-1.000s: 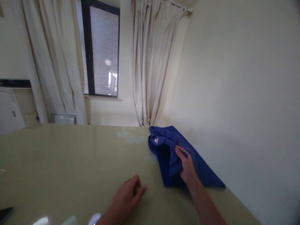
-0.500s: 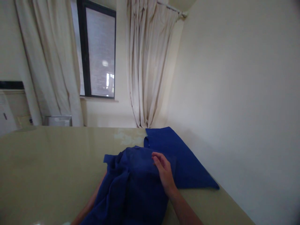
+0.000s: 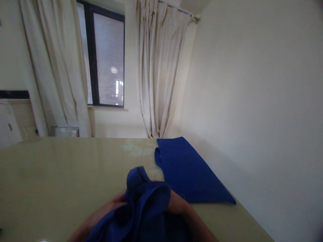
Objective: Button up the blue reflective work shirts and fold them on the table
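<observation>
A bunched blue cloth (image 3: 143, 208) is held low in front of me over the near part of the beige table (image 3: 63, 168). My left hand (image 3: 114, 205) is under its left side and my right hand (image 3: 176, 205) is at its right side; the fabric covers most of both hands and hides the fingers, though they seem to grip it. A second blue cloth (image 3: 186, 171) lies flat on the table by the right wall, apart from my hands.
The white wall (image 3: 252, 117) runs close along the table's right edge. Cream curtains (image 3: 158, 74) and a dark window (image 3: 106, 57) stand beyond the far edge. A white cabinet (image 3: 10, 121) is at the far left.
One blue cloth was lifted off the flat one and drawn toward me. It has bunched up lower and nearer, covering both hands. The flat cloth stays put.
</observation>
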{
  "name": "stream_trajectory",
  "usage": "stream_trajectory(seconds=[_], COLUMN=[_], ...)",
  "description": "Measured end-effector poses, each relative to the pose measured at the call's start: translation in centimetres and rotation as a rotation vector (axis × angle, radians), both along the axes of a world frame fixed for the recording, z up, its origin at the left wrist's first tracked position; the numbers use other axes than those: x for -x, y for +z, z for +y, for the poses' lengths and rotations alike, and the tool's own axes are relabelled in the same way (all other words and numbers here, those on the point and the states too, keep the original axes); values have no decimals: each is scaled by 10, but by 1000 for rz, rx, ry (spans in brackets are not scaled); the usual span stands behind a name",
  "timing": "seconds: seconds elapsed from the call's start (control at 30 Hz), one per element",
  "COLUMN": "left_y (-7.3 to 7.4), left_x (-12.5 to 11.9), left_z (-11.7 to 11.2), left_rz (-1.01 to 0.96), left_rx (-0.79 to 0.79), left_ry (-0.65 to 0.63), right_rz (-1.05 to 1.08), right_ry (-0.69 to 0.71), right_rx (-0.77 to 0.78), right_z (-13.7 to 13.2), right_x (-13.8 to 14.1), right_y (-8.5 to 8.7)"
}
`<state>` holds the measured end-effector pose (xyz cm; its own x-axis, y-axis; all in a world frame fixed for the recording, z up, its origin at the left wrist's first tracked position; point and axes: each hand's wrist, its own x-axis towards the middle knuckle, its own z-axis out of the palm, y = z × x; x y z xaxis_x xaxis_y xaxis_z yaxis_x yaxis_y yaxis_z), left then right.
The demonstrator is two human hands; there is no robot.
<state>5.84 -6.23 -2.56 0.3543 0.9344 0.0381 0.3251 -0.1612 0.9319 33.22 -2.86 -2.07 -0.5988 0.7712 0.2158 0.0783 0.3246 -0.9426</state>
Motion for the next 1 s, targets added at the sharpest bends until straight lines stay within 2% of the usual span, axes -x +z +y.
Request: stream_trajectory(seconds=[0.07, 0.13, 0.17, 0.2, 0.27, 0.3, 0.37, 0.43, 0.47, 0.53, 0.6, 0.67, 0.77, 0.83, 0.9, 1.0], left_y=[31, 69, 86, 99, 111, 108, 87, 50, 30, -8, -33, -43, -41, -37, -38, -41], left_x=[8, 19, 24, 29, 38, 41, 48, 54, 58, 64, 70, 76, 84, 90, 95, 102], left_z=[14, 38, 51, 64, 84, 90, 95, 92, 88, 81, 76, 75, 80, 83, 84, 80], left_rz=[-79, 57, 167, 265, 418, 465, 525, 604, 664, 809, 912, 946, 928, 949, 981, 995], left_rx=[64, -92, -241, -386, -601, -664, -693, -602, -519, -360, -318, -321, -327, -377, -446, -460], left_ry=[-34, -30, 35, 157, 425, 548, 671, 632, 575, 553, 591, 590, 504, 515, 586, 637], right_rz=[31, 157, 230, 289, 349, 340, 249, 113, 46, -54, -137, -221, -283, -221, -115, -5], right_ry=[-143, -435, -581, -702, -844, -864, -843, -820, -813, -811, -815, -814, -790, -786, -782, -722], right_rx=[-82, -184, -234, -273, -298, -288, -252, -241, -245, -267, -310, -371, -433, -452, -470, -511], right_z=[2, 10, 15, 20, 30, 35, 42, 47, 49, 51, 51, 51, 48, 41, 29, -7], right_x=[0, -6, -10, -16, -26, -30, -33, -32, -30, -26, -24, -23, -23, -22, -22, -28], right_y=[3, 8, 10, 12, 11, 6, -9, -27, -35, -47, -52, -50, -38, -24, -5, 20])
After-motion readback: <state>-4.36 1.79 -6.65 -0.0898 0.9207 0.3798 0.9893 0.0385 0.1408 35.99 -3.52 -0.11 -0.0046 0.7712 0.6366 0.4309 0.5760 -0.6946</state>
